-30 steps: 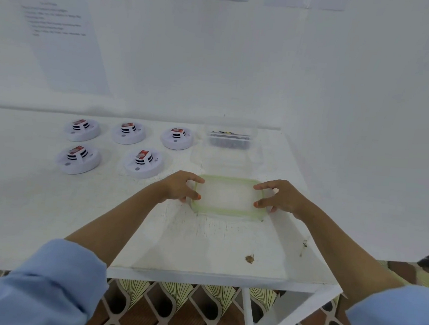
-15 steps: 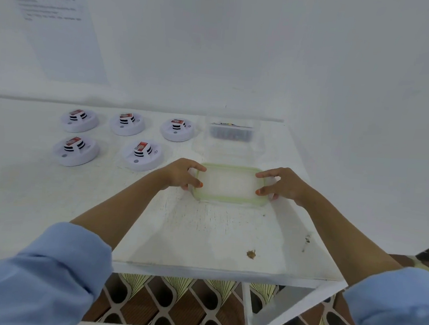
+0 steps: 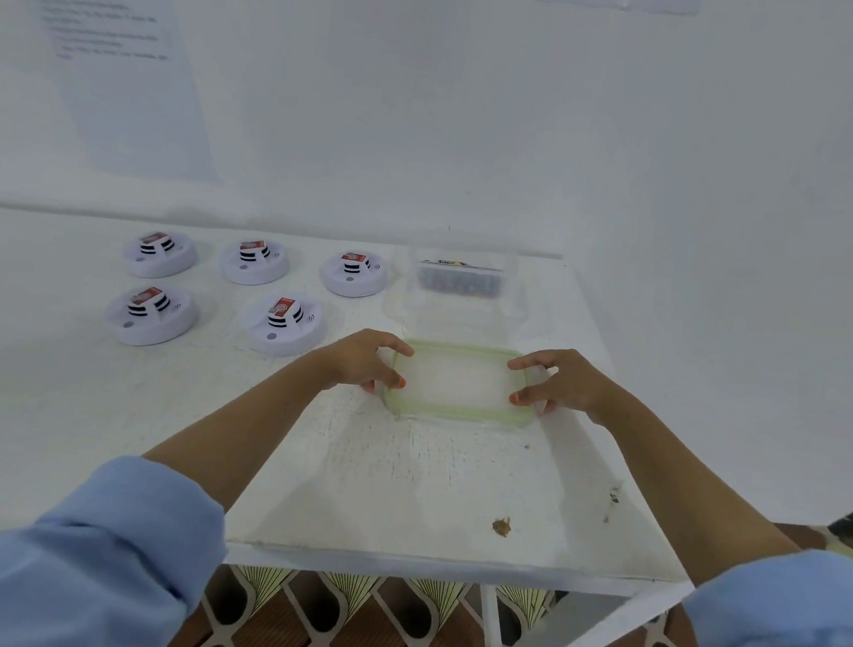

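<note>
While the clear rectangular plastic lid with a pale green rim (image 3: pixel 460 382) lies level over the middle of the white painted table (image 3: pixel 401 484), it sits squarely between the two hands; the left hand (image 3: pixel 360 361) pinches its short edge at 9 o'clock, thumb on the near corner, forefinger curled over the far one; the right hand (image 3: pixel 562 385) pinches the opposite short edge at 3 o'clock in the same way. Its panel is see-through and smooth, its corners rounded; the tabletop under it is cracked and flaking, with a small brown chip (image 3: pixel 501 527) at 5 o'clock. At 12 o'clock, just beyond the lid, stands a clear plastic box (image 3: pixel 460 285); the dark contents are too blurred to name. At 10 o'clock sit five round white plastic discs with red labels (image 3: pixel 284 323), in two rows. Whether the lid touches the table or is held just above it cannot be told; its side flaps are hidden behind the fingers; both light blue sleeves (image 3: pixel 89 567) are cut off by the lower edge.
</note>
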A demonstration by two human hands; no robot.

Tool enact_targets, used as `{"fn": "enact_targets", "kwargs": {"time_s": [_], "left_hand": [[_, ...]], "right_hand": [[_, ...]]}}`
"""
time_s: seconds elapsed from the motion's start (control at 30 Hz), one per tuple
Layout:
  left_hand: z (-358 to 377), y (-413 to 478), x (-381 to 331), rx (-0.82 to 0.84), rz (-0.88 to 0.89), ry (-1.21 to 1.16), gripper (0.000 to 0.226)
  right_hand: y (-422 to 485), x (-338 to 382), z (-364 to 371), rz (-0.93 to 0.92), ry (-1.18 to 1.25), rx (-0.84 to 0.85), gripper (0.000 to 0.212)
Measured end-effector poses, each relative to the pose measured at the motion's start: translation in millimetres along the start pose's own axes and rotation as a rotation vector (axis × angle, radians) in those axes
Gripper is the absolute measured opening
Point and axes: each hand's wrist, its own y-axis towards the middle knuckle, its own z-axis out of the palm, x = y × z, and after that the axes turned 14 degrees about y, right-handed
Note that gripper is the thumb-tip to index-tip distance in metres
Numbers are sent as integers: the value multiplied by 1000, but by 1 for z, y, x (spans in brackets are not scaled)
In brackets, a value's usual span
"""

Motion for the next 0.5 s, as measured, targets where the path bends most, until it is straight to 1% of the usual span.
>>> {"fn": "enact_targets", "kwargs": {"time_s": [0.13,0.3,0.37,0.5], "left_hand": [[1,-6,-1,-43,7,-39,45],[1,-16,-3,-105,13,-67,46],[-1,-20,1,-181,15,-45,45],[-17,-30,13,-394,-18,-71,43]], "right_hand": [[-2,-2,1,-2,39,-4,43],[-5,-3,0,-17,109,-53,38],[-4,-2,-1,-61,124,-111,41],[-7,19,1,-211,138,-275,50]]}}
